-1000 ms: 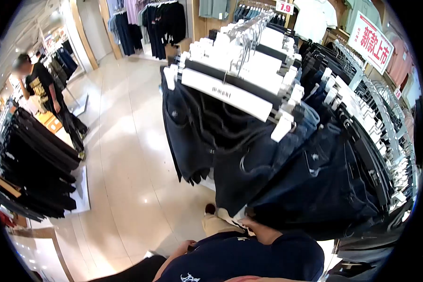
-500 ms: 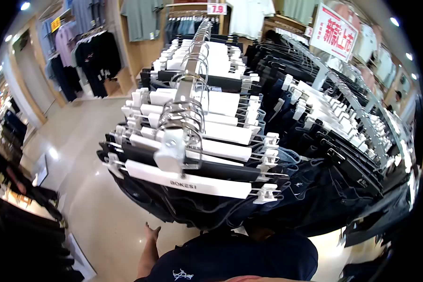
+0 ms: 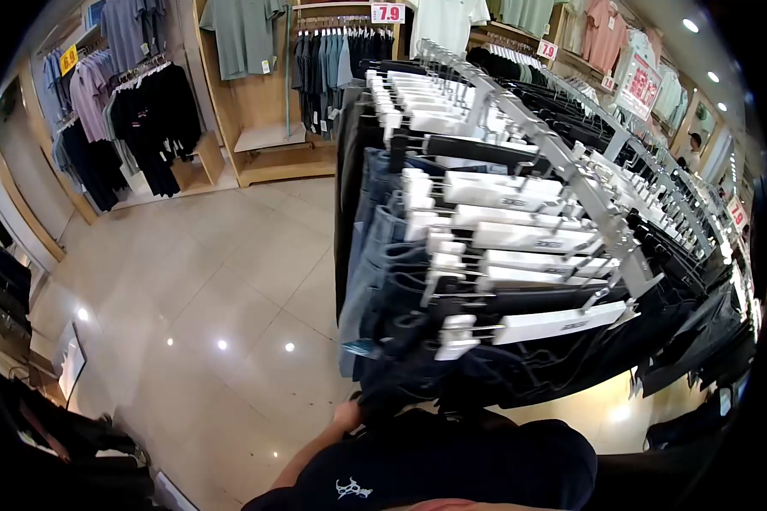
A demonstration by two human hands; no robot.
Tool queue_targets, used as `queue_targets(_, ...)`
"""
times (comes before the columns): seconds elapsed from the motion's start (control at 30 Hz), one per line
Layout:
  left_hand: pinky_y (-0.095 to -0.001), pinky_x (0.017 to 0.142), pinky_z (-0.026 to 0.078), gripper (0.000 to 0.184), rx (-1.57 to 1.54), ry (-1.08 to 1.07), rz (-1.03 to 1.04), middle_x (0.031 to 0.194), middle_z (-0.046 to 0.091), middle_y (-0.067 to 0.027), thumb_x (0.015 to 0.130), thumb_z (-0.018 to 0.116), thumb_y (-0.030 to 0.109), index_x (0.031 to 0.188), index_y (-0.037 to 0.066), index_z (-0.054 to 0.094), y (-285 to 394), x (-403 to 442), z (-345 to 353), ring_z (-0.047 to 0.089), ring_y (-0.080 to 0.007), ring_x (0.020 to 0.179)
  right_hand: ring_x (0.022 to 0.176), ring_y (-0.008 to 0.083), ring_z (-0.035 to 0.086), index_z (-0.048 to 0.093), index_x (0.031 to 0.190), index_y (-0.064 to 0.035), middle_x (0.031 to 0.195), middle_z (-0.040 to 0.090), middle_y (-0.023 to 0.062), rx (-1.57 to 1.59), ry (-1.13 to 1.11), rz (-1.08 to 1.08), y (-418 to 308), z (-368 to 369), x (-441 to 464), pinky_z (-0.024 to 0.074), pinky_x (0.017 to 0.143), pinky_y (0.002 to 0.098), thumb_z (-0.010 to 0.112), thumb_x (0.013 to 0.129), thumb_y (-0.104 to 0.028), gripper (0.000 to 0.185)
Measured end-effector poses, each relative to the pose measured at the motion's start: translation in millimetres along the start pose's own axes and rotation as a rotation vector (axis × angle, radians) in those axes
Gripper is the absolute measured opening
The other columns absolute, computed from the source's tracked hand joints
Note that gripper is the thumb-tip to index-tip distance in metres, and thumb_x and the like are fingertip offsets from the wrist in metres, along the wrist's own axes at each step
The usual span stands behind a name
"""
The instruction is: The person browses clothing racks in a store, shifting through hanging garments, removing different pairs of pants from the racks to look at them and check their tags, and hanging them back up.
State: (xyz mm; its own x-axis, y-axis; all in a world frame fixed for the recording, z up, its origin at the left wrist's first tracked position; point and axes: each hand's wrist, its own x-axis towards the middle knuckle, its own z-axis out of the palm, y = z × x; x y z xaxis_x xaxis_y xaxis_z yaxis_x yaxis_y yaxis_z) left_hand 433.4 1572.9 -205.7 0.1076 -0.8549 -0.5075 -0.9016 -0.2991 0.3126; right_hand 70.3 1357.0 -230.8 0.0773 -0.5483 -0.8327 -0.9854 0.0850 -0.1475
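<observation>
My left hand [image 3: 347, 416] is low at the near left corner of the clothes rack, with its fingers closed at the edge of the dark trousers [image 3: 392, 379]. Part of the fingers is hidden against the dark cloth. These trousers hang from a white clip hanger [image 3: 562, 324] at the near end of the rack [image 3: 562, 153]. Behind them hang blue jeans [image 3: 375, 230] and more dark trousers on white and black hangers. My right hand does not show; my dark shirt [image 3: 452, 464] fills the bottom of the view.
A tiled floor [image 3: 230, 281] runs along the left of the rack. Wall shelves [image 3: 285, 162] with hanging shirts stand at the back. More trouser racks [image 3: 656, 187] line the right. Dark clothes [image 3: 68, 417] are at lower left. A person [image 3: 693, 153] is far right.
The view has turned left, so the rack now sits further right. My left hand, earlier spread in the air, has come up to the trousers and closed at their edge.
</observation>
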Motion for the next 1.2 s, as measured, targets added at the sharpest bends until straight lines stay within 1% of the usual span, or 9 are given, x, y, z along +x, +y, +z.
queue_targets(0.03, -0.0414, 0.073, 0.048, 0.022, 0.058, -0.103, 0.070, 0.097, 0.062, -0.0174, 0.080, 0.052, 0.018, 0.094, 0.004, 0.062, -3, -19, -19, 0.059, -0.0346, 0.089, 0.092, 0.0263, 0.055, 0.038, 0.125, -0.0063, 0.099, 0.060, 0.0136, 0.040, 0.003, -0.021, -18, 14, -9, 0.0424, 0.081, 0.0389, 0.058, 0.079, -0.029, 0.055)
queue_targets(0.13, -0.0425, 0.079, 0.046, 0.029, -0.447, 0.223, 0.081, 0.104, 0.058, -0.0186, 0.081, 0.053, 0.021, 0.105, 0.006, 0.058, -32, -36, -28, 0.057, -0.0362, 0.094, 0.092, 0.0261, 0.055, 0.039, 0.123, -0.0065, 0.100, 0.060, 0.0133, 0.139, 0.018, -0.087, -69, 49, -32, 0.0423, 0.081, 0.0389, 0.057, 0.080, -0.029, 0.052)
queue_targets(0.2, -0.0444, 0.075, 0.045, 0.037, -0.501, 0.303, 0.100, 0.090, 0.059, -0.0186, 0.082, 0.055, 0.027, 0.116, 0.010, 0.054, -64, -33, -3, 0.055, -0.0386, 0.082, 0.092, 0.0259, 0.055, 0.040, 0.123, -0.0066, 0.100, 0.060, 0.0131, 0.195, 0.040, -0.103, -90, 63, -48, 0.0422, 0.081, 0.0389, 0.056, 0.080, -0.029, 0.051)
queue_targets(0.37, -0.0450, 0.085, 0.042, 0.053, -0.676, 0.152, -0.212, 0.109, 0.053, -0.0269, 0.086, 0.051, 0.029, 0.126, -0.002, 0.038, -98, -9, -30, 0.052, -0.0392, 0.101, 0.093, 0.0254, 0.055, 0.042, 0.121, -0.0068, 0.100, 0.060, 0.0125, 0.317, 0.120, -0.022, -108, 77, -78, 0.0420, 0.082, 0.0388, 0.054, 0.081, -0.029, 0.047)
queue_targets(0.67, -0.0378, 0.093, 0.037, 0.043, -0.831, 0.948, 0.297, 0.119, 0.046, -0.0221, 0.090, 0.044, 0.015, 0.128, -0.004, 0.036, -52, 61, -246, 0.046, -0.0376, 0.109, 0.094, 0.0246, 0.056, 0.045, 0.118, -0.0073, 0.100, 0.061, 0.0116, 0.406, 0.076, 0.283, -83, 99, -81, 0.0416, 0.082, 0.0387, 0.051, 0.084, -0.030, 0.041)
queue_targets(0.8, -0.0368, 0.093, 0.037, 0.047, -1.111, 0.678, 0.476, 0.117, 0.049, -0.0208, 0.086, 0.052, 0.016, 0.126, -0.003, 0.038, -43, 80, -317, 0.048, -0.0356, 0.108, 0.094, 0.0242, 0.056, 0.047, 0.116, -0.0074, 0.101, 0.061, 0.0111, 0.462, 0.091, 0.264, -99, 96, -73, 0.0414, 0.083, 0.0387, 0.050, 0.085, -0.030, 0.039)
queue_targets(0.97, -0.0437, 0.082, 0.042, 0.048, -0.809, 0.551, 0.593, 0.096, 0.055, -0.0248, 0.068, 0.058, 0.007, 0.115, 0.004, 0.046, -21, 107, -336, 0.052, -0.0424, 0.094, 0.095, 0.0238, 0.056, 0.049, 0.114, -0.0077, 0.101, 0.061, 0.0106, 0.631, 0.225, 0.213, -144, 82, -68, 0.0412, 0.083, 0.0387, 0.048, 0.086, -0.030, 0.036)
queue_targets(1.1, -0.0453, 0.069, 0.045, 0.036, -0.761, 0.502, 0.715, 0.073, 0.056, -0.0236, 0.067, 0.051, 0.002, 0.103, 0.004, 0.052, -37, 131, -340, 0.055, -0.0436, 0.080, 0.095, 0.0234, 0.056, 0.050, 0.113, -0.0079, 0.101, 0.061, 0.0101, 0.847, 0.391, 0.234, -193, 73, -68, 0.0410, 0.083, 0.0386, 0.047, 0.087, -0.030, 0.034)
queue_targets(1.2, -0.0421, 0.066, 0.046, 0.026, -0.817, 0.336, 0.754, 0.075, 0.057, -0.0240, 0.070, 0.051, 0.004, 0.095, 0.002, 0.058, -55, 143, -368, 0.056, -0.0421, 0.078, 0.095, 0.0232, 0.056, 0.051, 0.112, -0.0080, 0.101, 0.061, 0.0098, 1.075, 0.549, 0.286, -239, 78, -68, 0.0409, 0.083, 0.0386, 0.046, 0.088, -0.030, 0.033)
